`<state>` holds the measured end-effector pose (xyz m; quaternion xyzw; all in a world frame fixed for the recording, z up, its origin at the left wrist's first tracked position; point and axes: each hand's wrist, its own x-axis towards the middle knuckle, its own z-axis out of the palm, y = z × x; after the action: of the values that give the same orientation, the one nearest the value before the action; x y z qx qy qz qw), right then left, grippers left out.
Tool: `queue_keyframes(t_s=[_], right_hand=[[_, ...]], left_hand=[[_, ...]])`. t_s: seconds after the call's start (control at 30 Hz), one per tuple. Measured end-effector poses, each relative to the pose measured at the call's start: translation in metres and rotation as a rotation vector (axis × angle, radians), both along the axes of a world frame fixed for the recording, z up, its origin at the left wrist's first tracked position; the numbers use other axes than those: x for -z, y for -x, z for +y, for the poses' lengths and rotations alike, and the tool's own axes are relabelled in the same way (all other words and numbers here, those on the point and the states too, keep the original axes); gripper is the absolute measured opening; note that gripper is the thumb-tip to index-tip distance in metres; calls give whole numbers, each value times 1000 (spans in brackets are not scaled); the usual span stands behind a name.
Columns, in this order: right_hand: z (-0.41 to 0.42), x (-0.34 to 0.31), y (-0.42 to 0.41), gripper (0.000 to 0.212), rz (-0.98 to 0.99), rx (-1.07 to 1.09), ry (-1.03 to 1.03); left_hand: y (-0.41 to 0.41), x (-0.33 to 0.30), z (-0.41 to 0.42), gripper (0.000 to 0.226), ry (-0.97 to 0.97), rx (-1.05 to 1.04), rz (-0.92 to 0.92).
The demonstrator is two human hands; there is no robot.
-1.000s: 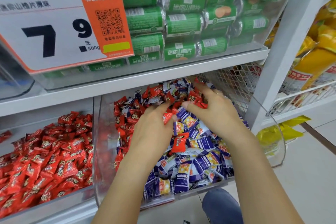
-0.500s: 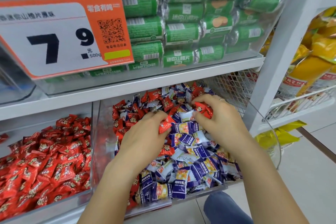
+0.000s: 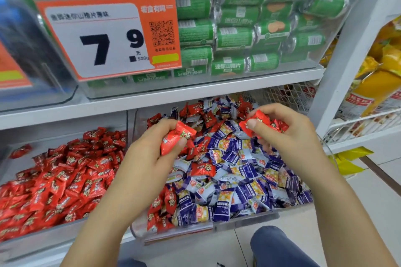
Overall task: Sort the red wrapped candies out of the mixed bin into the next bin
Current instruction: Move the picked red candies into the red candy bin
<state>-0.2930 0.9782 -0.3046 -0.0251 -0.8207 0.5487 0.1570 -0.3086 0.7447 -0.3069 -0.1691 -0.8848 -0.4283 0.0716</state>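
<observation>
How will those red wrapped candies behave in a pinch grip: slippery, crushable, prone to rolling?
Probably light: the left hand and right hand each hold a few red wrapped candies in the fingertips. The glossy film looks slippery, and it creases in the grip, so likely soft. Flat pillow shapes heap in the mixed bin; rolling seems unlikely.

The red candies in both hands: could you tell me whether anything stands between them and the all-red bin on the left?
Only the clear bin wall between the bins; both hands hold the red candies above its rim.
</observation>
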Motion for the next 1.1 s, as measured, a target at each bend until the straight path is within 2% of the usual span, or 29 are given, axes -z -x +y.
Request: queue_keyframes(t_s=[0.07, 0.17, 0.4, 0.5, 0.6, 0.63, 0.7, 0.83, 0.97, 1.1], right_hand=[[-19, -8, -4, 7, -28, -135, 16], [-63, -14, -8, 8, -31, -272, -67], [-178, -7, 12, 13, 74, -418, -215], [-214, 2, 20, 30, 116, -462, -332], [-232, 12, 25, 63, 98, -508, -607], [-232, 13, 26, 67, 88, -505, -645], [-226, 13, 29, 60, 72, -481, -589], [-193, 11, 30, 22, 65, -399, -387], [-153, 8, 23, 19, 62, -284, -294], [-112, 10, 16, 16, 16, -153, -328]], left_hand=[[-8, -8, -27, 4, -120, -25, -62], [-8, -16, -77, 5, -245, -187, -80], [10, 14, -154, 9, -417, -470, -226], [15, 17, -164, 8, -397, -471, -244], [14, 16, -175, 2, -350, -456, -276], [13, 16, -179, 4, -324, -438, -301], [13, 17, -187, 13, -277, -396, -337], [14, 17, -193, 19, -248, -381, -313], [17, 17, -181, 17, -217, -357, -294], [16, 15, -143, 23, -121, -247, -281]])
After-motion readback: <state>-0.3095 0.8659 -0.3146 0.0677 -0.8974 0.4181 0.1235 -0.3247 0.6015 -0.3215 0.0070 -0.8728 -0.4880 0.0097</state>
